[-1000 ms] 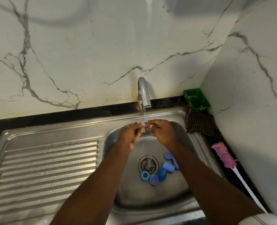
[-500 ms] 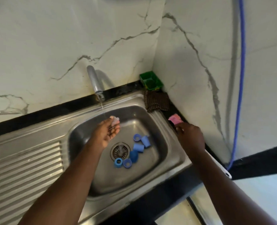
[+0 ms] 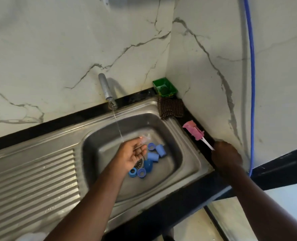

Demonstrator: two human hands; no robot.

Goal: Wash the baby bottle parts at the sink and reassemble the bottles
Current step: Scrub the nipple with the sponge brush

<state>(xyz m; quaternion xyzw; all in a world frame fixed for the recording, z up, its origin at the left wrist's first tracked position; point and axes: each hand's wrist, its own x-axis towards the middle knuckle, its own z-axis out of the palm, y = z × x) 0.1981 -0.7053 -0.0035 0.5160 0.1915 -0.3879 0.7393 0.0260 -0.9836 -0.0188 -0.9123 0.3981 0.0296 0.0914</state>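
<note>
Small clear part [image 3: 145, 136]: blurred, at the fingertips of the left hand [image 3: 135, 153], palm up under the tap's [image 3: 106, 89] thin stream, over the sink [image 3: 194, 153] basin; whether it is pinched cannot be told.
Blue bottle parts [image 3: 153, 156]: clustered by the drain.
Bottle brush [image 3: 193, 130]: pink head over the dark surface [image 3: 187, 200]; white handle grasped by the right hand [image 3: 226, 155].
Green tray [image 3: 165, 87], brown cloth [image 3: 171, 107]: back corner.

Left grip [image 3: 134, 153] palm up, pinching clear part [image 3: 145, 136], right grip [image 3: 226, 154] knuckles up, curled round white handle [image 3: 207, 144]

Veined marble walls [image 3: 57, 40] meet over black countertop [image 3: 39, 127].
</note>
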